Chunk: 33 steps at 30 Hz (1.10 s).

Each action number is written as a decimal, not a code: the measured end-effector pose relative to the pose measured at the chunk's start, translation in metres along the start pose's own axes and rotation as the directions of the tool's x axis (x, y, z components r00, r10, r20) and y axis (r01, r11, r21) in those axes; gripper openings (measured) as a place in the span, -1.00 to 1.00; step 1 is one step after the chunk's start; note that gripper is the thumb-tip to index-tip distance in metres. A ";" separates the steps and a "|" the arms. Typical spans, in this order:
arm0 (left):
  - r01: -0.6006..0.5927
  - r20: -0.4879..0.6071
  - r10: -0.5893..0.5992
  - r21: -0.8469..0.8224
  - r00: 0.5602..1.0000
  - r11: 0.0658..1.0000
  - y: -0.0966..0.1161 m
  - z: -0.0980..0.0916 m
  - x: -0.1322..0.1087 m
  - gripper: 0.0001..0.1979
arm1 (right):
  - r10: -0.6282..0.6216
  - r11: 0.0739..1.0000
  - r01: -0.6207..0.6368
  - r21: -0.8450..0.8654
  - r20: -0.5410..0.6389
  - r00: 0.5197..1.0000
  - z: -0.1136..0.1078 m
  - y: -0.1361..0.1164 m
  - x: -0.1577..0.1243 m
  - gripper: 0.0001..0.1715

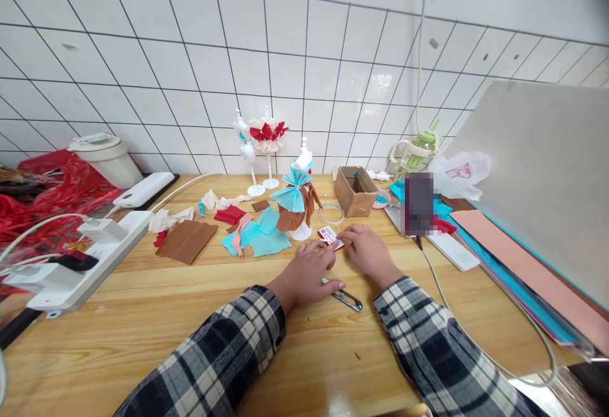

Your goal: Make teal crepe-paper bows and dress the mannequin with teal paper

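— On the table (pixel 143 334), what's held?
— A red-white packet (pixel 328 235), near the doll (pixel 295 204): left hand (pixel 309 275) and right hand (pixel 369 253) pinch its edges with fingertips. Its print's too small to read.

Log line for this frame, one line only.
left hand touching red-and-white packet | right hand touching packet | scissors by left hand | paper-dressed figurine behind
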<state>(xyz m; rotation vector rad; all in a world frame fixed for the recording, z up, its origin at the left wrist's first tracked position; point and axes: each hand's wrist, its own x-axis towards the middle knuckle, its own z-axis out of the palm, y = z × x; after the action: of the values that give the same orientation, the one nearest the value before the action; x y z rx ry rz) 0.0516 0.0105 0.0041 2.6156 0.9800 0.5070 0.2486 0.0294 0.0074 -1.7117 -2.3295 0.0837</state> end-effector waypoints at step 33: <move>-0.011 0.111 -0.012 0.207 0.994 0.978 -0.037 -0.055 -0.056 -0.78 | -0.337 0.935 0.305 0.181 0.184 0.924 0.003 -0.045 -0.018 -0.62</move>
<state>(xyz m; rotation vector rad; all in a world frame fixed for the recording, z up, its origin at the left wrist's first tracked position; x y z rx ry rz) -0.0322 0.0074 0.0265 2.7914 1.0478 0.2673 0.2109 -0.0017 0.0103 -1.2848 -2.6507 0.3868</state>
